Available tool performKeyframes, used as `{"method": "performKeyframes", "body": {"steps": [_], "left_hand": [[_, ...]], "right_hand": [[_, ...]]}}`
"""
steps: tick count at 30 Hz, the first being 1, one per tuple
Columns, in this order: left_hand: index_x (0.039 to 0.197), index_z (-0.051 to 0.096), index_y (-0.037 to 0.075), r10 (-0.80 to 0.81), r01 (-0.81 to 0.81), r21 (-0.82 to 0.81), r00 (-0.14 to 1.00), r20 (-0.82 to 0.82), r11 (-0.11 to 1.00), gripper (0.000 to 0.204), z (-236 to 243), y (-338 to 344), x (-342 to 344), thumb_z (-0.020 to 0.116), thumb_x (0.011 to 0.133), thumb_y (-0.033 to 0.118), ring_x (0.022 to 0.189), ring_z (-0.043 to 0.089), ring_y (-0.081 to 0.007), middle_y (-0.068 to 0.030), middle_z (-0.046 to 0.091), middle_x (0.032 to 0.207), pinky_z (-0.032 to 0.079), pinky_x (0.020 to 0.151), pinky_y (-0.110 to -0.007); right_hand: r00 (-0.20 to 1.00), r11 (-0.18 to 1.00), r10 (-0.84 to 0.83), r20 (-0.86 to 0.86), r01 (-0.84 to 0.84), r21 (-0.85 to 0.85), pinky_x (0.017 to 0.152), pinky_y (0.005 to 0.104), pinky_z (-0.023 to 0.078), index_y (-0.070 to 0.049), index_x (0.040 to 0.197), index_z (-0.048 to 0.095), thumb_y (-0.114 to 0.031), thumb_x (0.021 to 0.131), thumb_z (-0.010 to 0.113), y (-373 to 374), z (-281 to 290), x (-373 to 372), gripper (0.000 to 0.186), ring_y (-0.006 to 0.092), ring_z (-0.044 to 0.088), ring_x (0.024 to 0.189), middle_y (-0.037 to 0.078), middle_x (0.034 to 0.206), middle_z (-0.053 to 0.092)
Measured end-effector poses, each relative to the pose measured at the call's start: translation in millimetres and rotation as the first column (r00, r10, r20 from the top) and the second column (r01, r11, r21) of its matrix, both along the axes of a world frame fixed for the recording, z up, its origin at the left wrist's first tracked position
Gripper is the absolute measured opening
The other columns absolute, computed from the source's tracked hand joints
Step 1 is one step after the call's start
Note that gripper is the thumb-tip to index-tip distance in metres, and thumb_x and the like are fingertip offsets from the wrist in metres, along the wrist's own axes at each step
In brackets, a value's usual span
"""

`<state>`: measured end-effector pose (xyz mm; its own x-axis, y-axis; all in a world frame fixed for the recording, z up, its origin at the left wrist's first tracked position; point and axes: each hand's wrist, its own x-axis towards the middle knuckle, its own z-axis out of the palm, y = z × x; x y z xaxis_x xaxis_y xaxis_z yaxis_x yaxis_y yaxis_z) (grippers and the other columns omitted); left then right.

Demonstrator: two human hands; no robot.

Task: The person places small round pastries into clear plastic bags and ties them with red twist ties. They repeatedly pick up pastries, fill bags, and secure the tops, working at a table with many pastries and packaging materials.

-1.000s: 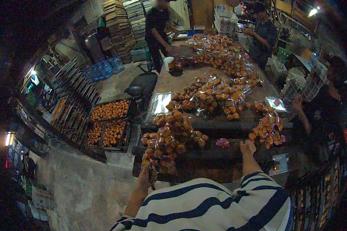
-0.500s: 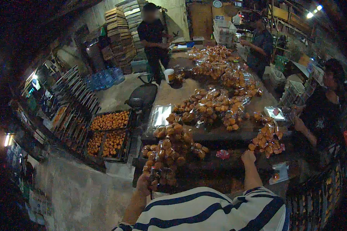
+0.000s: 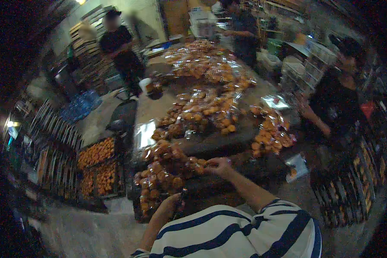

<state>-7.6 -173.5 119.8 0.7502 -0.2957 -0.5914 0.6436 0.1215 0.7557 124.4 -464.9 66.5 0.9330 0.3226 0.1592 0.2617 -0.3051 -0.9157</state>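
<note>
The right hand (image 3: 219, 165) reaches forward with a bent elbow, its fingers curled and pinching the edge of a pile of clear plastic bags full of small round orange-brown buns (image 3: 170, 170). The pile lies just left of those fingers, on the long dark table (image 3: 152, 109). The left hand (image 3: 173, 204) sits low and close to the body, holding a thin dark tool (image 3: 181, 201); its fingers are too blurry to tell. Two hands, one tool. The bags are too many to count.

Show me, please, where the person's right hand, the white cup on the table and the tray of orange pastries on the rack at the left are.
right hand (image 3: 219, 165), head view, on the knuckles.
white cup (image 3: 145, 84), head view, on its side wall.
tray of orange pastries (image 3: 96, 153), head view, on the pastries at its middle.
</note>
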Motion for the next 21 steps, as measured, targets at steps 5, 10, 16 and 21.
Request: {"method": "performKeyframes", "body": {"steps": [5,10,16,21], "left_hand": [[0.124,0.053,0.006,-0.226,0.180,0.142,0.860,0.458,0.973,0.035,-9,-16,4,0.045,0.096,0.025,0.087,0.055,-0.0159,-0.0014,0.058,0.102,0.045,0.073,-0.028],[0.128,0.049,0.006,-0.708,0.309,0.677,0.542,0.452,0.668,0.037,-36,-18,19,0.041,0.096,0.024,0.102,0.049,-0.0165,-0.0022,0.053,0.116,0.039,0.086,-0.029],[0.133,0.045,0.006,-0.920,-0.508,0.841,-0.211,-0.330,-0.185,0.041,-84,-13,30,0.036,0.096,0.023,0.120,0.043,-0.0173,-0.0032,0.046,0.134,0.033,0.102,-0.030],[0.135,0.043,0.006,-0.771,-0.797,0.591,-0.298,-0.564,-0.124,0.043,-100,-11,43,0.036,0.095,0.022,0.127,0.040,-0.0172,-0.0040,0.043,0.140,0.030,0.108,-0.030]], "right_hand": [[0.911,0.912,0.408,0.061,-0.409,0.004,0.077,0.0351,0.050,-0.007,0.093,0.068,-0.018,0.080,0.071,61,45,-55,0.017,0.0213,0.064,0.084,0.008,0.092,0.068],[0.795,0.859,0.511,0.327,-0.455,-0.237,0.071,0.0405,0.050,-0.012,0.087,0.069,-0.013,0.068,0.072,58,49,-64,0.019,0.0306,0.063,0.083,0.007,0.084,0.068],[0.780,0.870,0.486,0.394,-0.386,-0.308,0.069,0.0428,0.047,-0.014,0.080,0.068,-0.010,0.060,0.071,44,39,-67,0.021,0.0286,0.061,0.077,0.005,0.078,0.066],[0.751,0.876,0.443,0.489,-0.246,-0.416,0.069,0.0434,0.047,-0.014,0.073,0.066,-0.010,0.059,0.070,46,34,-65,0.016,0.0282,0.061,0.078,0.004,0.076,0.065]]}}
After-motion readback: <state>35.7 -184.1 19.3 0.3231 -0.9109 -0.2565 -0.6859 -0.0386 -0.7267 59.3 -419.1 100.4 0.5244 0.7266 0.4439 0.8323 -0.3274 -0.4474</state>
